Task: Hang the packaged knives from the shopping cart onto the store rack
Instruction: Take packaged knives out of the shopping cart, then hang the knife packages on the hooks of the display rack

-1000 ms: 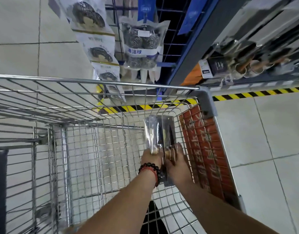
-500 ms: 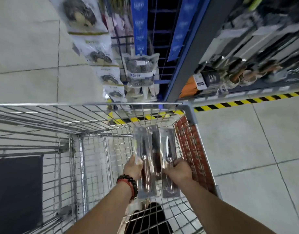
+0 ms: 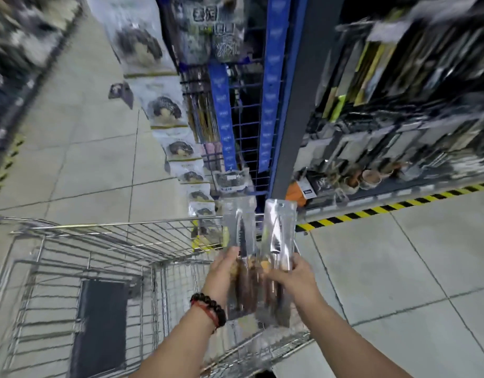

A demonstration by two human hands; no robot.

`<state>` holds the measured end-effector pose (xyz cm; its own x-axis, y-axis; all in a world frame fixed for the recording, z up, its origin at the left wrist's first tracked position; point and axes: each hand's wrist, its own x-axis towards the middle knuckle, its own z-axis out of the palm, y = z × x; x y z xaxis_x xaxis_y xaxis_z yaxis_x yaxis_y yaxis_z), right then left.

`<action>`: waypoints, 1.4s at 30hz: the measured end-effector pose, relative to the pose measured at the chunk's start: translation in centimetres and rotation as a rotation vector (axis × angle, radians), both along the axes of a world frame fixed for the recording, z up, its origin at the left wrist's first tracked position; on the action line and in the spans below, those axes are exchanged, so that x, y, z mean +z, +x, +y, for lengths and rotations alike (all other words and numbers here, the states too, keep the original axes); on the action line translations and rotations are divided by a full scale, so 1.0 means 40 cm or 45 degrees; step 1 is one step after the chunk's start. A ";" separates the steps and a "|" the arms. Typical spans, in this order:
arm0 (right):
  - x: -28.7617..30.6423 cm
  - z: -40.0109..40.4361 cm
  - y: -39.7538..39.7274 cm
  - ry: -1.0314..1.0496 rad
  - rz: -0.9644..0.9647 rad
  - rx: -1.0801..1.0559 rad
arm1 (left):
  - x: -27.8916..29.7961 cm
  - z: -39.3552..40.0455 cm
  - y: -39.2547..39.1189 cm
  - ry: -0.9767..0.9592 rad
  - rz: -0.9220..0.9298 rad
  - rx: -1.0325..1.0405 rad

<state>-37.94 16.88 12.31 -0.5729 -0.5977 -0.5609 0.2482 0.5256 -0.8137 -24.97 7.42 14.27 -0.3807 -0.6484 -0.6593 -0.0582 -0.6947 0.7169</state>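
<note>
Grey floor tiles [image 3: 93, 159] and a blurred store rack [image 3: 399, 118] surround the wire shopping cart [image 3: 99, 241]. Above its far right corner, the left hand [image 3: 223, 271] grips one packaged knife [image 3: 239, 236]. The right hand [image 3: 295, 279] pinches another packaged knife [image 3: 279, 233] just beside it.

A shop: shopping cart [image 3: 104, 241], store rack [image 3: 399, 105] of hanging packaged goods.

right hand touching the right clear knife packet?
Touching. Head view: right hand fingers curl round the right clear plastic knife packet at its lower half.
</note>
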 end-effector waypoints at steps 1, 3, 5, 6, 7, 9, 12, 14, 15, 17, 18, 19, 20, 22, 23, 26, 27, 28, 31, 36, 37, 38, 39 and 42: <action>0.036 0.017 0.008 -0.062 -0.003 -0.050 | 0.031 0.014 0.000 -0.044 0.037 -0.029; 0.107 0.054 0.034 -0.162 0.013 -0.136 | 0.086 0.044 0.005 -0.174 0.069 -0.112; 0.163 0.099 0.064 -0.292 0.008 -0.224 | 0.135 0.076 0.020 -0.295 0.078 -0.188; 0.187 0.128 0.080 -0.350 0.005 -0.273 | 0.143 0.085 0.034 -0.324 0.101 -0.198; 0.211 0.160 0.097 -0.387 0.022 -0.321 | 0.157 0.098 0.049 -0.330 0.142 -0.203; 0.246 0.235 0.132 -0.431 0.096 -0.426 | 0.175 0.123 0.090 -0.375 0.203 -0.226; 0.301 0.368 0.207 -0.477 0.188 -0.630 | 0.234 0.197 0.160 -0.429 0.265 -0.381; 0.338 0.459 0.267 -0.473 0.226 -0.759 | 0.288 0.267 0.206 -0.443 0.305 -0.473; 0.357 0.506 0.298 -0.469 0.239 -0.794 | 0.310 0.302 0.226 -0.442 0.310 -0.526; 0.397 0.594 0.349 -0.489 0.254 -0.824 | 0.350 0.368 0.246 -0.482 0.360 -0.611; 0.418 0.635 0.369 -0.514 0.259 -0.842 | 0.360 0.395 0.248 -0.480 0.397 -0.643; 0.442 0.672 0.384 -0.537 0.269 -0.872 | 0.373 0.427 0.244 -0.471 0.435 -0.689; 0.465 0.710 0.396 -0.557 0.282 -0.905 | 0.394 0.463 0.238 -0.457 0.451 -0.715; 0.505 0.786 0.409 -0.610 0.307 -0.979 | 0.423 0.537 0.219 -0.459 0.488 -0.778; 0.521 0.825 0.412 -0.620 0.333 -1.018 | 0.439 0.578 0.206 -0.473 0.537 -0.812; 0.573 0.945 0.404 -0.595 0.389 -1.122 | 0.474 0.699 0.154 -0.521 0.602 -0.873; 0.587 0.989 0.395 -0.592 0.398 -1.158 | 0.478 0.743 0.129 -0.531 0.626 -0.877; 0.602 1.033 0.385 -0.596 0.412 -1.189 | 0.491 0.790 0.107 -0.541 0.638 -0.887; 0.634 1.168 0.338 -0.628 0.486 -1.238 | 0.528 0.944 0.035 -0.556 0.665 -0.921; 0.657 1.360 0.244 -0.664 0.520 -1.260 | 0.572 1.157 -0.050 -0.555 0.757 -0.953; 0.661 1.385 0.224 -0.651 0.525 -1.254 | 0.574 1.180 -0.072 -0.546 0.762 -0.930; 0.663 1.407 0.203 -0.638 0.529 -1.262 | 0.573 1.197 -0.094 -0.554 0.775 -0.934; 0.662 1.426 0.180 -0.629 0.523 -1.268 | 0.570 1.211 -0.115 -0.582 0.776 -0.946; 0.659 1.449 0.108 -0.605 0.484 -1.257 | 0.580 1.238 -0.169 -0.649 0.734 -0.948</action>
<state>-33.64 74.84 38.67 -0.9908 0.0993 -0.0916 0.0773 -0.1389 -0.9873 -31.72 56.94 37.47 -0.9617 -0.2723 0.0298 0.0965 -0.2346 0.9673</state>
